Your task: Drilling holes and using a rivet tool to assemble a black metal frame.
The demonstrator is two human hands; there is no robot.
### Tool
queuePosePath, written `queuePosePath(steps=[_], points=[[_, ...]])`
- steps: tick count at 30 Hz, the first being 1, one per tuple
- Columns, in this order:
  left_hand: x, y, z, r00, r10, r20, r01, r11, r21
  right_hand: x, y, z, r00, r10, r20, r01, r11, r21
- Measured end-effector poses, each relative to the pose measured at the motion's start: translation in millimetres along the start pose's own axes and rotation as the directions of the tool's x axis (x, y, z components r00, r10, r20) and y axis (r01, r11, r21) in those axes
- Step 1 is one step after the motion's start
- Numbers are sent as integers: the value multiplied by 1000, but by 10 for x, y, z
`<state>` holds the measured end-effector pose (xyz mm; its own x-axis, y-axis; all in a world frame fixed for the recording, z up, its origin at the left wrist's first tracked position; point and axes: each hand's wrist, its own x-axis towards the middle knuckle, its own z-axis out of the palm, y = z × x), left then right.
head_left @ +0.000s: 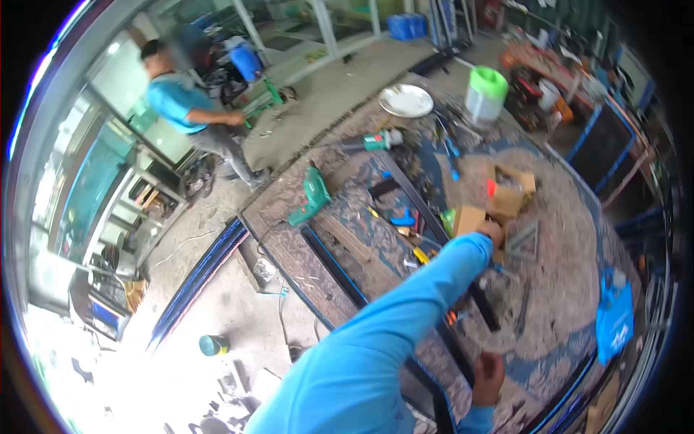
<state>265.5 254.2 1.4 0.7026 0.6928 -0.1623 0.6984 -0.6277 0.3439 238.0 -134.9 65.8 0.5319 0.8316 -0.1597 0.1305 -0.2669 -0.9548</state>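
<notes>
Head view has left hand (492, 233) at a cardboard box (468, 219) (pinch unclear), right hand (488, 377) with fingers (494, 361) half-open.

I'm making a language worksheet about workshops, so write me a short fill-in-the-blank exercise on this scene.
1. The hand at the cardboard box is the camera wearer's ____ one.
2. The drill lying near the edge of the table is coloured ____.
3. At the right side of the picture, the plastic bag is coloured ____.

Missing words: left; green; blue.
</notes>
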Motion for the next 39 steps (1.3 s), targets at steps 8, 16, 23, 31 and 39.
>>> queuePosePath(steps=[8,16,23,31,39], points=[[424,-197,294,996,44,80,-47,998,42,71,-202,23,996,19,84,-7,991,-133],[254,-164,113,994,85,68,-88,995,45,58,-335,97,976,-88,199,127,973,-194],[240,-112,46,992,59,108,-65,997,51,28,-316,76,984,-79,157,105,981,-163],[504,-206,148,953,138,271,-230,910,346,15,-255,15,987,-95,126,125,958,-258],[383,-302,21,927,349,133,-369,914,168,56,-198,-21,986,-122,113,148,951,-270]])
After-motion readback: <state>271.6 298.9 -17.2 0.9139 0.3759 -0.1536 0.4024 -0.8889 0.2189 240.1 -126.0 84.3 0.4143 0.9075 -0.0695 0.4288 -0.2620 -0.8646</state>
